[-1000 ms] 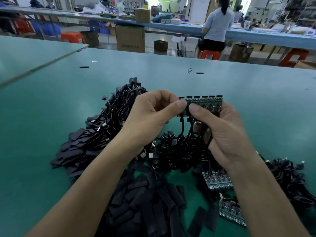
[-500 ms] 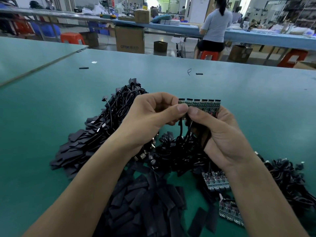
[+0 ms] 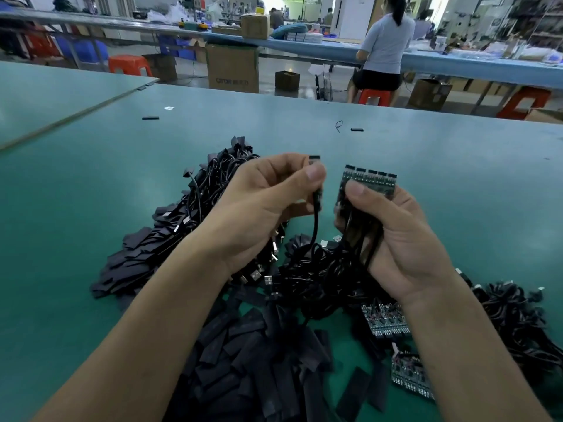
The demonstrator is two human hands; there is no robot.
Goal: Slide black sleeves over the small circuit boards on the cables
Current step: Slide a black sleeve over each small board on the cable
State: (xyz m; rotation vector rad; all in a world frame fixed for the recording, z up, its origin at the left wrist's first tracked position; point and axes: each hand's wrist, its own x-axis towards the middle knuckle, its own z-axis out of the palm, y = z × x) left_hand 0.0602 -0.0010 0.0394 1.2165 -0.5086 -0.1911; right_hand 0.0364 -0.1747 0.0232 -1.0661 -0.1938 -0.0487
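My left hand (image 3: pixel 268 205) pinches a single small circuit board (image 3: pixel 315 161) between thumb and forefinger, its black cable (image 3: pixel 315 226) hanging down to the heap. My right hand (image 3: pixel 393 236) grips a joined strip of small boards (image 3: pixel 370 181) with their cables bunched in the palm. The two hands are a short gap apart above the green table (image 3: pixel 91 193). Flat black sleeves (image 3: pixel 259 360) lie heaped in front of me, between my forearms. Two more board strips (image 3: pixel 385 322) lie on the table under my right wrist.
A pile of black cables with sleeves (image 3: pixel 182 226) spreads to the left and another tangle of cables (image 3: pixel 515 318) lies at the right. Loose black bits (image 3: pixel 356 129) lie farther out. A person (image 3: pixel 385 47) sits at a bench beyond the table edge.
The single board has come away from the left end of the strip: my left hand has pulled it leftward, opening a gap between it and the strip in my right hand.
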